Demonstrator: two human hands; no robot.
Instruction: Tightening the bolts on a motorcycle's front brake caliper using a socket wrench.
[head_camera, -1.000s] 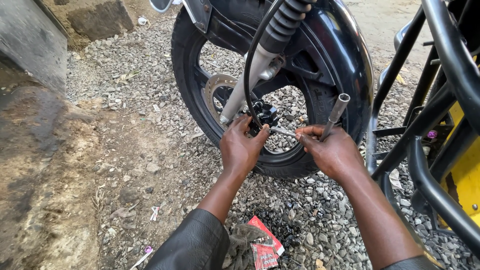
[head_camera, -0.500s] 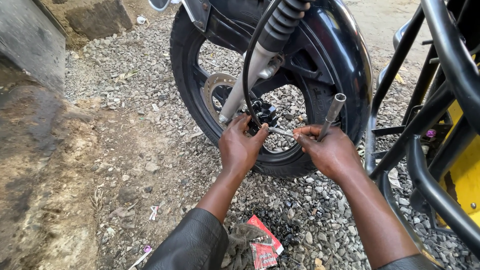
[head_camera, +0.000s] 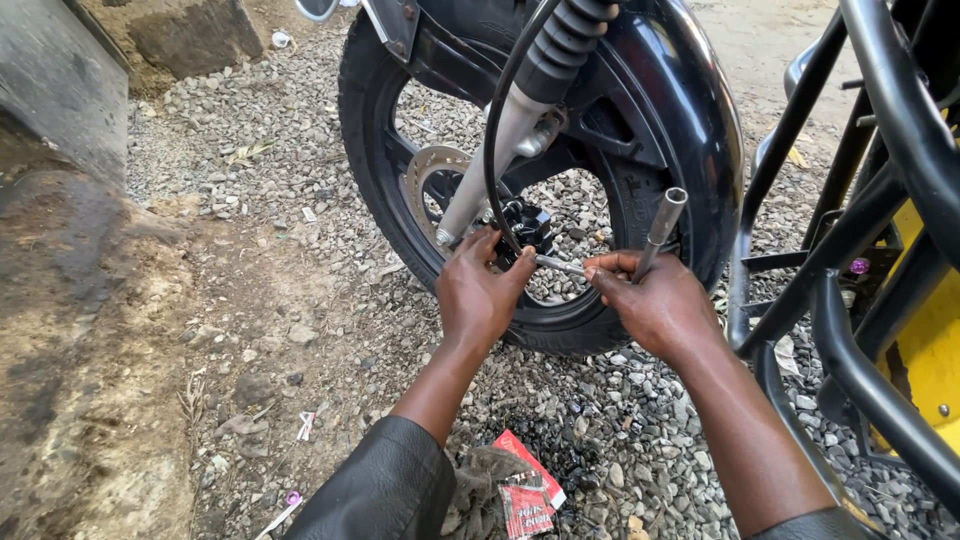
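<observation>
Ground near me: I note a red packet (head_camera: 530, 485) and a grey rag (head_camera: 478, 490) on the gravel (head_camera: 300, 290).
Left hand (head_camera: 478, 295): grip curled against the black caliper (head_camera: 522, 226) at the fork leg (head_camera: 482, 170).
Right hand (head_camera: 655, 300): grip pinching a thin metal rod (head_camera: 560, 265), a tubular socket wrench (head_camera: 660, 225) clasped upright.
Beyond: front wheel (head_camera: 385, 170), black mudguard (head_camera: 690, 110).

The scene was lit by soft, even daylight; only faint shadows were cast beneath the black rubber motorcycle tyre (head_camera: 385, 190). Focus was kept sharp throughout.
</observation>
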